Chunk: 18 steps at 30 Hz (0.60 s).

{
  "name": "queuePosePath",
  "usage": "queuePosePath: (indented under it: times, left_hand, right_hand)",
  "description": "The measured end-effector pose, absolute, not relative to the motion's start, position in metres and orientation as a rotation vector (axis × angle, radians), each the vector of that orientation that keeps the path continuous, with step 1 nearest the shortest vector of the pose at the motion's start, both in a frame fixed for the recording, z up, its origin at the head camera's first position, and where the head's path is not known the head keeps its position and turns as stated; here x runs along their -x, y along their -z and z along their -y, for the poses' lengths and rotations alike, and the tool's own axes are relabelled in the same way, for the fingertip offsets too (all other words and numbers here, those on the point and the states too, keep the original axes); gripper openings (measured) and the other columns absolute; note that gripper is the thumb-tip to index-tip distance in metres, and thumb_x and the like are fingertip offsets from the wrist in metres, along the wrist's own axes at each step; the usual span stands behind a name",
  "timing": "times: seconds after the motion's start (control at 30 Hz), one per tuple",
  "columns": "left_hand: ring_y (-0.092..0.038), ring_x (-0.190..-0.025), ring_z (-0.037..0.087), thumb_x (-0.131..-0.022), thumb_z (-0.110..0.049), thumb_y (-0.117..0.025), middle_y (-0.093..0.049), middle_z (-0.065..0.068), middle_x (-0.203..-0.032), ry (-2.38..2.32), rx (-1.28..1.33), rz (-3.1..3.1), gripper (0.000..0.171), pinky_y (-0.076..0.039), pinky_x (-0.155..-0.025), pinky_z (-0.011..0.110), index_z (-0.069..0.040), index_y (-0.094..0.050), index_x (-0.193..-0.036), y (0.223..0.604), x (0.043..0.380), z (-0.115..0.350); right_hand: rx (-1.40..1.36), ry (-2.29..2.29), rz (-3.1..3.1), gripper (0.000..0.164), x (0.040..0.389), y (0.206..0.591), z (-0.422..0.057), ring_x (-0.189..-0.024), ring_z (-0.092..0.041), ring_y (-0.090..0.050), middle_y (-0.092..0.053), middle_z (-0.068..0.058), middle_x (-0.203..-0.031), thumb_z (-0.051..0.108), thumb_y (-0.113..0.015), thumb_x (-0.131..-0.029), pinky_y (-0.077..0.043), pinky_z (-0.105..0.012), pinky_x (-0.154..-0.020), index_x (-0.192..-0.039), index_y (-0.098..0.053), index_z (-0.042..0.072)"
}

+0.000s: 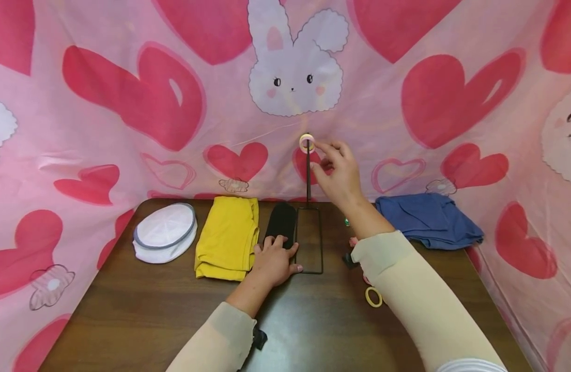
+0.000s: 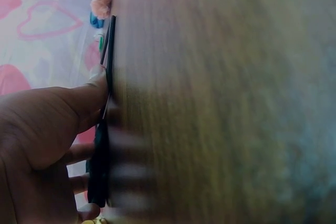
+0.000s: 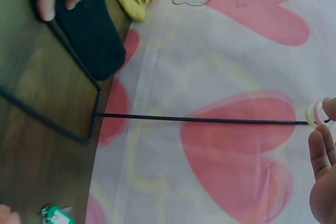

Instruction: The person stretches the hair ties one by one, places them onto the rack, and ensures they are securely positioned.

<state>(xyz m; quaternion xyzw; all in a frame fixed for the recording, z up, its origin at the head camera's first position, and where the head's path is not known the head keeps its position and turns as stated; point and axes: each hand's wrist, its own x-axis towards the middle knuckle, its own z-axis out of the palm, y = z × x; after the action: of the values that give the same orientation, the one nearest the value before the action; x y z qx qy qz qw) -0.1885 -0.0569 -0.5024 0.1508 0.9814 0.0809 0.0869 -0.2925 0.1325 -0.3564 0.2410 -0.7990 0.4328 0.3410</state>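
A black wire stand has a rectangular base frame flat on the table and a thin upright pole. At the pole's top hang pale yellow and pink rings, like hair ties; the right wrist view shows the rings around the pole end. My right hand is up there, index fingertip at the rings' edge and thumb a little lower. Low on the left, my left hand rests with spread fingers across the base's side bar and a black folded cloth, sock-like in shape.
Left on the table lie a white round cap-like item with grey trim and a folded yellow cloth. Folded blue cloth lies at the back right. A yellow ring and small items sit by my right forearm. A pink heart-patterned curtain hangs behind.
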Motion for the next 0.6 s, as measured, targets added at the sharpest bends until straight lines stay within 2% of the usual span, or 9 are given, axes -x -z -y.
queuePosePath:
  times: [0.27, 0.6]
  left_hand:
    - [-0.034, -0.141, 0.04, -0.093, -0.067, -0.061, -0.043, 0.008, -0.157, -0.235, -0.45, -2.928, 0.07, -0.03, -0.104, 0.063, -0.036, -0.05, -0.155, 0.504, 0.188, 0.058]
    - [-0.034, -0.141, 0.04, -0.094, -0.066, -0.062, -0.042, 0.009, -0.157, -0.25, -0.461, -2.924, 0.07, -0.03, -0.104, 0.064, -0.034, -0.05, -0.155, 0.503, 0.188, 0.058]
  right_hand:
    - [-0.635, -1.162, 2.119, 0.045, 0.259, 0.374, -0.155, -0.083, -0.021, -0.071, -0.06, -0.016, -0.121, 0.004, -0.084, -0.086, -0.06, -0.037, -0.079, -0.13, -0.072, 0.005]
    - [-0.658, -1.117, 2.139, 0.046, 0.23, 0.398, -0.183, -0.083, -0.02, -0.072, -0.064, -0.011, -0.122, 0.004, -0.087, -0.083, -0.055, -0.018, -0.079, -0.127, -0.074, 0.009]
